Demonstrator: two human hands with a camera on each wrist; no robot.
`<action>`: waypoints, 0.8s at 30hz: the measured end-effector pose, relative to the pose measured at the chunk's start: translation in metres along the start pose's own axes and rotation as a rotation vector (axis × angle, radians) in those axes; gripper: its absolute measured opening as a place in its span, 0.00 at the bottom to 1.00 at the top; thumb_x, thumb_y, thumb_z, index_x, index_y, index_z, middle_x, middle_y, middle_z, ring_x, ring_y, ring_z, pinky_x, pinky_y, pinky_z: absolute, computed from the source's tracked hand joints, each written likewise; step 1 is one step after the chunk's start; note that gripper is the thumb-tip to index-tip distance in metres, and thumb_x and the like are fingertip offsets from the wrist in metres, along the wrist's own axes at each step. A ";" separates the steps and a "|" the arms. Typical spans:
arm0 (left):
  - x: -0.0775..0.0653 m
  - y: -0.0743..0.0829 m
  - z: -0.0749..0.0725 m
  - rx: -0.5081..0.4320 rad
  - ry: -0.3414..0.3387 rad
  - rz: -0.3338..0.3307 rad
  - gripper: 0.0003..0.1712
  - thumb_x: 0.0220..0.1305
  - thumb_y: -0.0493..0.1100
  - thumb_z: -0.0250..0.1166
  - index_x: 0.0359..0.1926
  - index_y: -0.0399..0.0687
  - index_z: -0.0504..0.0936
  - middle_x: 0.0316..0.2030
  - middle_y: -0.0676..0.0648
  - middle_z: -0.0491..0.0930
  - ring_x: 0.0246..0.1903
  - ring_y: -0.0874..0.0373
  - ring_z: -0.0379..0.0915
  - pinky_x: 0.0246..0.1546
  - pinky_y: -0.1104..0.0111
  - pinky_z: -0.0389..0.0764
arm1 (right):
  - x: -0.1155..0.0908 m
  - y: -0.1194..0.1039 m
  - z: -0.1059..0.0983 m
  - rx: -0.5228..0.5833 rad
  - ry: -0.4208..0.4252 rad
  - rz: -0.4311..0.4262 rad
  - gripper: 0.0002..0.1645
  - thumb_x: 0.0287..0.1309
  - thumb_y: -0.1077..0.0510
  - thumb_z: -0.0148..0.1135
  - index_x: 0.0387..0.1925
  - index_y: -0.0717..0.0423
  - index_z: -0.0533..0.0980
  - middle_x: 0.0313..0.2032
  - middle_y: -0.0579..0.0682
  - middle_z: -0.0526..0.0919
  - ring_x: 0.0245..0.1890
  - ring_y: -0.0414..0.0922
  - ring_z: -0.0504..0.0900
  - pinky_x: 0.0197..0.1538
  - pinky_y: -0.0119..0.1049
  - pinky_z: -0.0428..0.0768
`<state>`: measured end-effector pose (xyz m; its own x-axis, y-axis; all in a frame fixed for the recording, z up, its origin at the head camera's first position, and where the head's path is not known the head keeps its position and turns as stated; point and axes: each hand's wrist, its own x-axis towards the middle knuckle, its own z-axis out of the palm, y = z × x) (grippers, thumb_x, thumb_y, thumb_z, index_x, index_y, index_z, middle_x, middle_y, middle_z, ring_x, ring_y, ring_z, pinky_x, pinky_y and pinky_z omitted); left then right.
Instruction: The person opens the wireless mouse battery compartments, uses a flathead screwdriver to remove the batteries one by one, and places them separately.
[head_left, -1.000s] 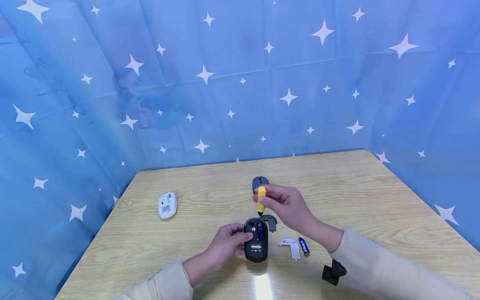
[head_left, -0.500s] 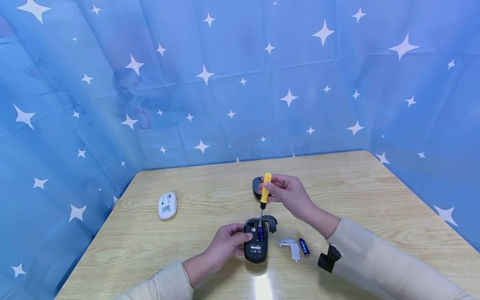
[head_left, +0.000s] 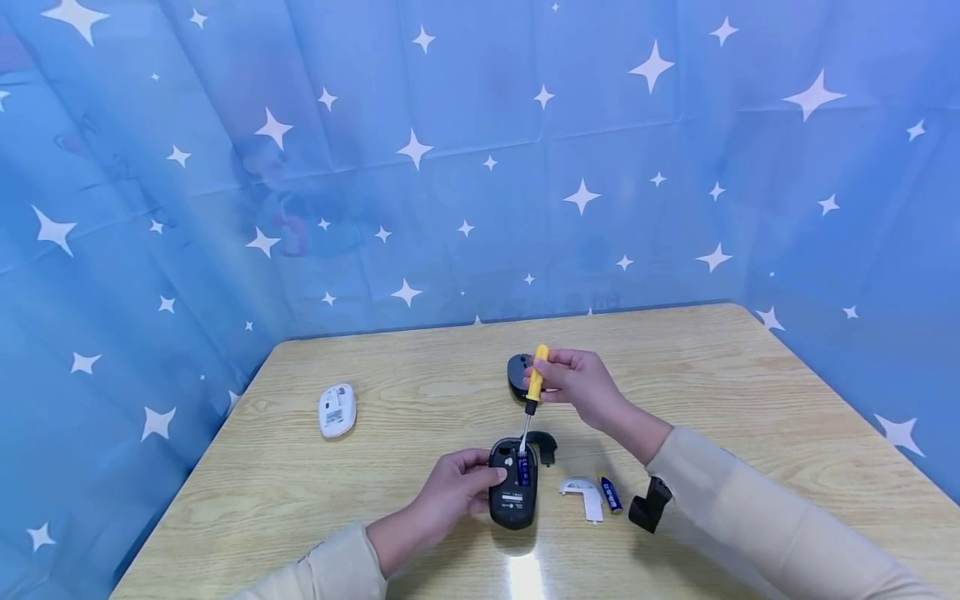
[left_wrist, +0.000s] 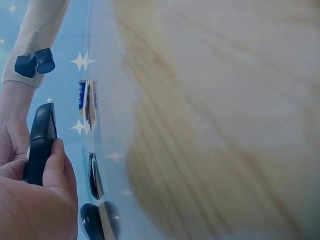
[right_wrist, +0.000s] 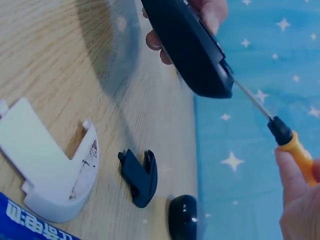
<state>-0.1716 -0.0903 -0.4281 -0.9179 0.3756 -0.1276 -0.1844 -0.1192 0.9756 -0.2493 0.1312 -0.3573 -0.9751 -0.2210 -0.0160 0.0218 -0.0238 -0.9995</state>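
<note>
In the head view my left hand (head_left: 459, 485) grips a black computer mouse (head_left: 513, 510), thumb on its upturned underside. Its battery compartment is uncovered, and a blue battery (head_left: 523, 471) lies inside. My right hand (head_left: 588, 390) pinches the yellow handle of a screwdriver (head_left: 537, 379), which slants down to the left. The screwdriver's tip meets the far end of the compartment, by the battery's end; exact contact is hard to tell. The right wrist view shows the mouse (right_wrist: 187, 47) held above the table, with the screwdriver shaft (right_wrist: 252, 97) reaching its end.
A black battery cover (head_left: 543, 445) lies just beyond the mouse. To the right are a white cover (head_left: 585, 492) and a loose blue battery (head_left: 611, 495). A dark mouse (head_left: 517, 377) sits behind my right hand, partly hidden. An upturned white mouse (head_left: 337, 410) lies at the left.
My right hand has lifted the screwdriver slightly and tilted its handle to the right, so more shaft and battery show. My left hand and the mouse have stayed nearly still.
</note>
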 end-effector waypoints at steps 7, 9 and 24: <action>0.000 0.001 0.001 -0.018 -0.002 0.001 0.20 0.61 0.33 0.61 0.53 0.25 0.74 0.41 0.40 0.82 0.41 0.50 0.81 0.41 0.58 0.84 | 0.004 0.006 -0.004 0.048 0.035 0.080 0.20 0.69 0.60 0.56 0.53 0.74 0.72 0.44 0.66 0.82 0.41 0.50 0.85 0.41 0.36 0.85; -0.001 0.001 0.002 -0.016 -0.004 0.002 0.20 0.61 0.33 0.61 0.53 0.25 0.74 0.41 0.40 0.82 0.40 0.50 0.81 0.41 0.58 0.85 | 0.004 0.008 -0.004 0.067 0.042 0.097 0.20 0.69 0.61 0.56 0.54 0.74 0.71 0.44 0.65 0.82 0.39 0.48 0.85 0.40 0.34 0.85; 0.000 0.004 0.006 -0.014 -0.008 0.002 0.21 0.60 0.33 0.62 0.54 0.26 0.75 0.40 0.41 0.83 0.39 0.51 0.81 0.41 0.58 0.85 | 0.007 0.019 -0.007 0.125 0.056 0.192 0.24 0.69 0.61 0.54 0.56 0.79 0.66 0.42 0.63 0.84 0.36 0.46 0.85 0.39 0.32 0.85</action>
<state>-0.1701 -0.0849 -0.4233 -0.9156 0.3825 -0.1237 -0.1872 -0.1333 0.9732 -0.2577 0.1358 -0.3764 -0.9611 -0.1792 -0.2100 0.2314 -0.1076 -0.9669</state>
